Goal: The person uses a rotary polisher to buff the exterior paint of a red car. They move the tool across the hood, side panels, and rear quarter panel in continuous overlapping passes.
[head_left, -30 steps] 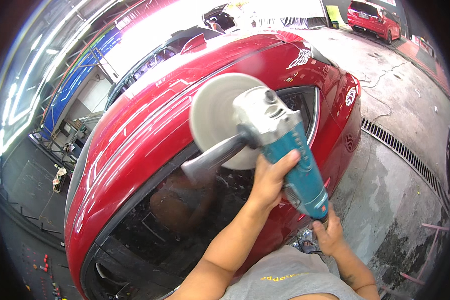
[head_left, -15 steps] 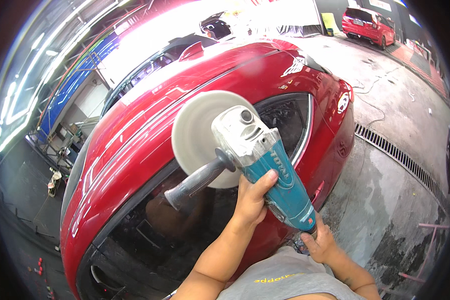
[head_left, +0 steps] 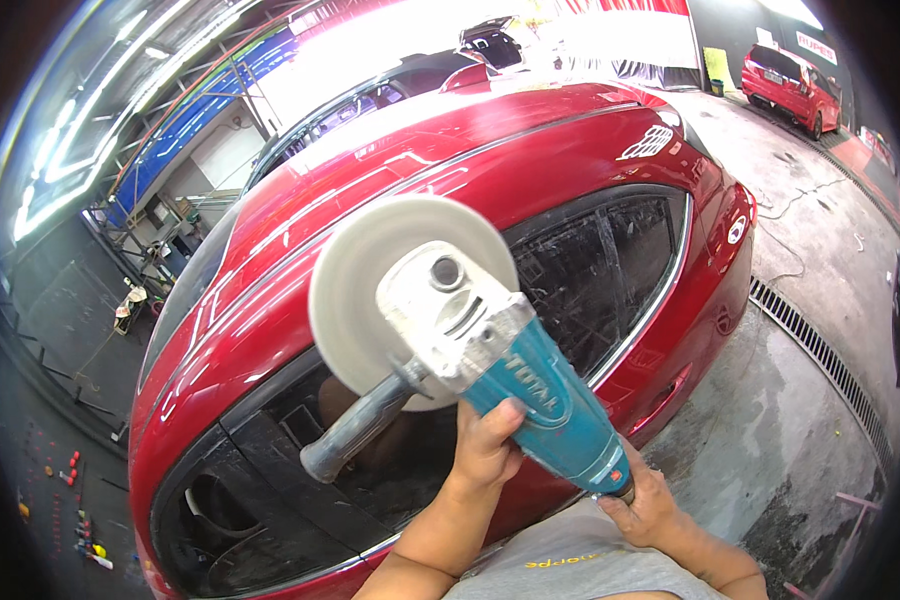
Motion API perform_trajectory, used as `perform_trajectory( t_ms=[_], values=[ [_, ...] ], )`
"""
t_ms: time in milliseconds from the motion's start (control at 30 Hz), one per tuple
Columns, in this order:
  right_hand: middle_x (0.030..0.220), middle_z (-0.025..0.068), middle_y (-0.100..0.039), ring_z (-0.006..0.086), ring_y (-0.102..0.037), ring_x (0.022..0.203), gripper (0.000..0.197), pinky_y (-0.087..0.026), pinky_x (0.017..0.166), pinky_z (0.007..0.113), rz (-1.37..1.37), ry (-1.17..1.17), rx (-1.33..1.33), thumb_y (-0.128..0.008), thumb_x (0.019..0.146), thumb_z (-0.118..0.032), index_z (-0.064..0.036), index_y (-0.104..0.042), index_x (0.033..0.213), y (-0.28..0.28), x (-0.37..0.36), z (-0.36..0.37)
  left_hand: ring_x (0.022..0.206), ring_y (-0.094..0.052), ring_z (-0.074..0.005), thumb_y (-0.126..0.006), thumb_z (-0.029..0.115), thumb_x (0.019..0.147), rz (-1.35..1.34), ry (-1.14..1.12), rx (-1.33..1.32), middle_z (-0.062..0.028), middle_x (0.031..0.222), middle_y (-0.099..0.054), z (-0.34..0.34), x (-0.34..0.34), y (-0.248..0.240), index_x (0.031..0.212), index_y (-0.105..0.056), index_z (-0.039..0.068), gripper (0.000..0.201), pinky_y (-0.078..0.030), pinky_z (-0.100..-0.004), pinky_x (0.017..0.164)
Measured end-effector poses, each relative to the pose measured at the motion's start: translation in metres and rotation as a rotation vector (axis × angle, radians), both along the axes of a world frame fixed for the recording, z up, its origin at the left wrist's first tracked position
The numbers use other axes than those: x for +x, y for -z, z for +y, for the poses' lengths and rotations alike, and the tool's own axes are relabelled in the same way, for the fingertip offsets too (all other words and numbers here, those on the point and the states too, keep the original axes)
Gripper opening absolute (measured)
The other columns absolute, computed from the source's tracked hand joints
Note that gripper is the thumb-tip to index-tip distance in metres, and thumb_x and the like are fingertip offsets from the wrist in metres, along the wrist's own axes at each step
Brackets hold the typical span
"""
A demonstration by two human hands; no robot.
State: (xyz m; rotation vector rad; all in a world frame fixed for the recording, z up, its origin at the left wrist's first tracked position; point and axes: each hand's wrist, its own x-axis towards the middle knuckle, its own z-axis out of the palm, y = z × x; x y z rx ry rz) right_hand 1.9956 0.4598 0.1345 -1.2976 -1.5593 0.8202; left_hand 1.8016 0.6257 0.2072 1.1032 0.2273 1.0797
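Both my hands hold a teal and silver rotary polisher (head_left: pixel 545 395) over the side of a red car (head_left: pixel 300 280). My left hand (head_left: pixel 488 445) is closed around the underside of its body, just behind the silver head, thumb on top. My right hand (head_left: pixel 642 505) grips the rear end, near the cord outlet. A large round pale pad (head_left: pixel 345 290) sits under the head, its surface blurred as if spinning. The black side handle (head_left: pixel 360 425) sticks out to the left with no hand on it. Whether the pad touches the paint below the roof edge I cannot tell.
Dark side windows (head_left: pixel 580 280) run along the car beneath the polisher. A metal floor drain (head_left: pixel 820 350) crosses the concrete at right. Another red car (head_left: pixel 792 85) stands far right. A cord lies on the floor, and shelving (head_left: pixel 135 270) is at far left.
The polisher and both hands have shifted slightly down and left in view, toward the car's left part. The car and background appear farther right as my view turned. My grip stays the same.
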Motion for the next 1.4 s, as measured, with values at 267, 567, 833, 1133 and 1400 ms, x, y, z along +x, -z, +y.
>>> perform_trajectory(
  t_ms=[267, 567, 833, 1133, 1400],
  values=[
    [0.108, 0.0261, -0.071, 0.0429, -0.076, 0.088, 0.103, -0.063, 0.077, 0.052, -0.266, -0.247, 0.135, -0.077, 0.096, -0.049, -0.0020, -0.022, 0.169, -0.029, -0.068, 0.022, 0.120, -0.069, -0.0514, -0.078, 0.069, 0.085, -0.301, -0.255, 0.144, -0.0309, 0.137, -0.062, -0.028, -0.095, -0.009, 0.163, -0.027, -0.002, 0.117, -0.060, -0.0656, 0.100],
    [0.126, 0.0409, -0.063, 0.0536, -0.070, 0.106, 0.113, -0.057, 0.098, 0.057, -0.159, -0.911, 0.125, -0.071, 0.101, -0.047, -0.0017, 0.006, 0.171, -0.097, -0.106, 0.072, 0.122, -0.067, -0.0431, -0.066, 0.079, 0.092, -0.477, -0.350, 0.337, -0.0267, 0.145, -0.057, -0.042, -0.188, -0.046, 0.162, -0.026, -0.001, 0.114, -0.054, -0.0642, 0.109],
    [0.165, 0.0325, -0.031, 0.0395, -0.061, 0.132, 0.125, -0.046, 0.115, 0.051, 0.264, -0.972, -0.141, -0.082, 0.094, -0.041, -0.0070, 0.009, 0.172, -0.057, -0.044, 0.063, 0.116, -0.070, -0.0455, -0.066, 0.070, 0.092, -0.453, -0.307, 0.070, -0.0264, 0.135, -0.060, -0.045, -0.103, -0.042, 0.163, -0.031, 0.000, 0.105, -0.060, -0.0625, 0.101],
    [0.108, 0.0267, -0.064, 0.0205, -0.066, 0.066, 0.105, -0.056, 0.053, 0.034, 0.816, -0.285, -0.205, -0.073, 0.098, -0.056, -0.0063, -0.011, 0.166, 0.009, 0.035, 0.000, 0.095, -0.074, -0.0189, -0.080, 0.046, 0.096, 0.037, 0.043, -0.101, -0.0101, 0.111, -0.072, 0.022, 0.060, -0.056, 0.133, -0.058, 0.001, 0.062, -0.065, -0.0391, 0.085],
    [0.090, 0.0234, -0.059, 0.0198, -0.056, 0.042, 0.072, -0.051, 0.037, 0.034, 0.821, -0.165, -0.029, -0.053, 0.109, -0.057, -0.0019, -0.027, 0.148, -0.024, 0.037, 0.014, 0.090, -0.072, -0.0157, -0.081, 0.039, 0.097, -0.047, 0.143, -0.160, -0.0089, 0.105, -0.071, 0.037, 0.096, -0.085, 0.127, -0.060, 0.003, 0.051, -0.064, -0.0336, 0.078]
  ],
)
